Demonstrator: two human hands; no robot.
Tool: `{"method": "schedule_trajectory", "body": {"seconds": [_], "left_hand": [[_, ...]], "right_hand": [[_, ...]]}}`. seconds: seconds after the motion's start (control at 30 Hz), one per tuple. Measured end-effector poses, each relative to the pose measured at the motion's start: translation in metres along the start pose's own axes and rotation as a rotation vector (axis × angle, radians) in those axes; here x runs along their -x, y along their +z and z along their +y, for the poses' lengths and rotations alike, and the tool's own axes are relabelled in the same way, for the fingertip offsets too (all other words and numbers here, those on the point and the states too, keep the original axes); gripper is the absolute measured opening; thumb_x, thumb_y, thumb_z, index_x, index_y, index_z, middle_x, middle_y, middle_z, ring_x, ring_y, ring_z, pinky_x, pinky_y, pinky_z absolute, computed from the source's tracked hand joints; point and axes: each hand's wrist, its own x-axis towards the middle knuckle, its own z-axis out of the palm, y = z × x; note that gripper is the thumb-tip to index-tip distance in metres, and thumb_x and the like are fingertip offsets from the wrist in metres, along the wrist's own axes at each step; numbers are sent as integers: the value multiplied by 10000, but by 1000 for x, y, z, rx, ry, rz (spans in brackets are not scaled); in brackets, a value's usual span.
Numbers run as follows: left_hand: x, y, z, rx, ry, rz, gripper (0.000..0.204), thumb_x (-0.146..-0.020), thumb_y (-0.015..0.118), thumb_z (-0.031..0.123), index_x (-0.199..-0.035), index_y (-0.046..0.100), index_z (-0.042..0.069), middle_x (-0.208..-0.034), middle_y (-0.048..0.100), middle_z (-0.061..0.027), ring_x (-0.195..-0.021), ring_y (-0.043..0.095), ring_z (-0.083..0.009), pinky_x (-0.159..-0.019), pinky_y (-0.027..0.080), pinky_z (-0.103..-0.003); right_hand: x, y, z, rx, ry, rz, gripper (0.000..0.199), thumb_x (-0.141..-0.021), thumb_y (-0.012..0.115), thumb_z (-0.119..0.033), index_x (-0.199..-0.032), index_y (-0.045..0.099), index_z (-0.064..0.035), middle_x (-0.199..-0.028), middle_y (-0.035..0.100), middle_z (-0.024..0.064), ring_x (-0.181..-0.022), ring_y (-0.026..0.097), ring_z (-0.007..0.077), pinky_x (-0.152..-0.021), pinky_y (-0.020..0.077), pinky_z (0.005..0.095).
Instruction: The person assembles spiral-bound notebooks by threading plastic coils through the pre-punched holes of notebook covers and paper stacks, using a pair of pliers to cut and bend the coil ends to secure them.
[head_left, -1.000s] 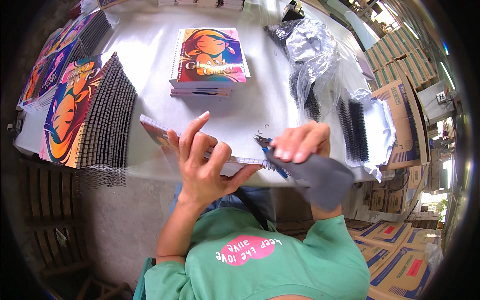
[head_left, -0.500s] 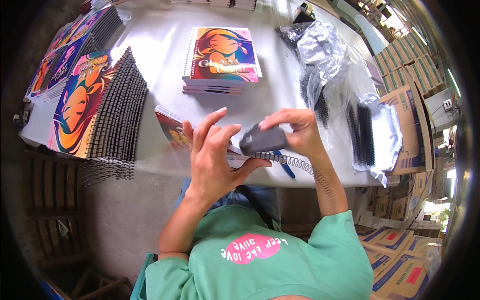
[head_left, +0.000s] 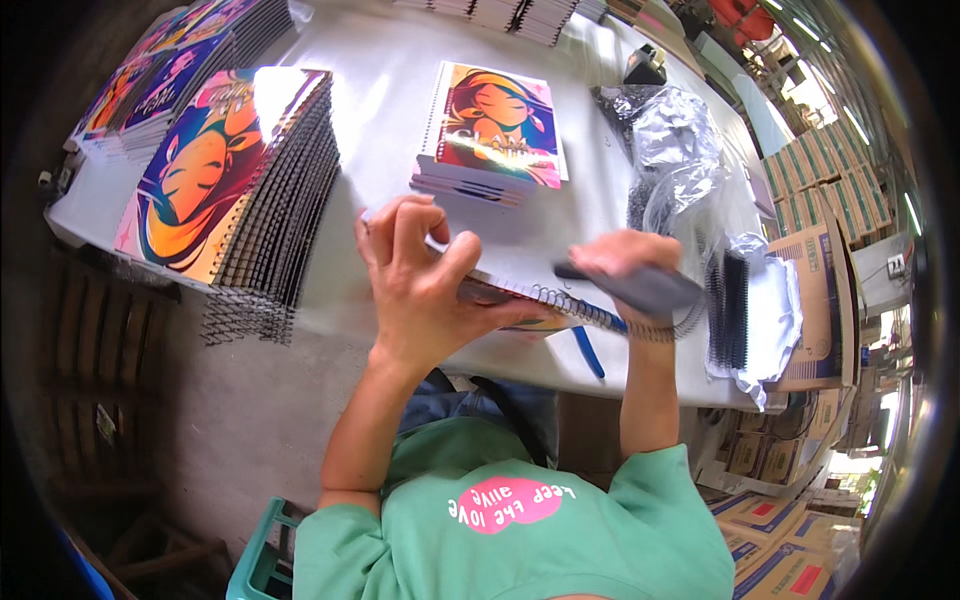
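My left hand (head_left: pixel 405 275) grips a notebook (head_left: pixel 540 324) held on edge above the table's near side, thumb along its lower part. A dark wire spiral coil (head_left: pixel 560 298) runs along the notebook's edge, its loose end trailing right past my right wrist. My right hand (head_left: pixel 628 252) is closed round a dark grey, rounded hand-held device (head_left: pixel 655 290), blurred by motion and to the right of the notebook. Below them lies a tool with a blue handle (head_left: pixel 588 352), partly hidden. Beyond my hands stands a stack of colourful notebooks (head_left: pixel 500 125) with punched edges.
On the left are piled notebooks (head_left: pixel 195 180) with dark coils jutting out. To the right lie clear plastic wrap (head_left: pixel 675 135), a bundle of black coils (head_left: pixel 733 310) and a cardboard box (head_left: pixel 805 300). More cartons (head_left: pixel 790 540) stand at lower right; a green stool (head_left: pixel 262 550) is at lower left.
My right hand has swung right with the grey device, away from the notebook's edge. My left hand keeps hold of the notebook. The whole view has shifted slightly.
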Motion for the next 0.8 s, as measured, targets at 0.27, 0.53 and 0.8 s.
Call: {"method": "schedule_trajectory", "body": {"seconds": [0.27, 0.53, 0.8], "left_hand": [[0, -1, -7, 68, 22, 4, 672, -344, 812, 572, -658, 509, 61, -950, 402, -112, -1029, 404, -338, -844, 352, -458], [4, -6, -11, 115, 7, -9, 670, -356, 815, 567, -657, 498, 60, -1033, 414, -132, -1067, 375, -339, -887, 319, -465], [3, -6, -21, 104, -24, 22, 698, -363, 821, 585, -678, 501, 52, -1058, 361, -159, -1028, 388, -306, -799, 383, -392]], "right_hand": [[-6, 10, -5, 229, 108, -113, 201, -680, 588, 79, -815, 709, -8, -822, 686, 143, -760, 664, 214, -735, 526, 306], [-14, 19, 3, 473, 193, -126, 106, -715, 636, 20, -796, 701, -5, -844, 680, 167, -808, 661, 227, -764, 525, 359], [-18, 18, 11, 586, 215, -19, 114, -742, 600, 13, -801, 698, 13, -812, 681, 153, -773, 666, 259, -754, 527, 322]]}}
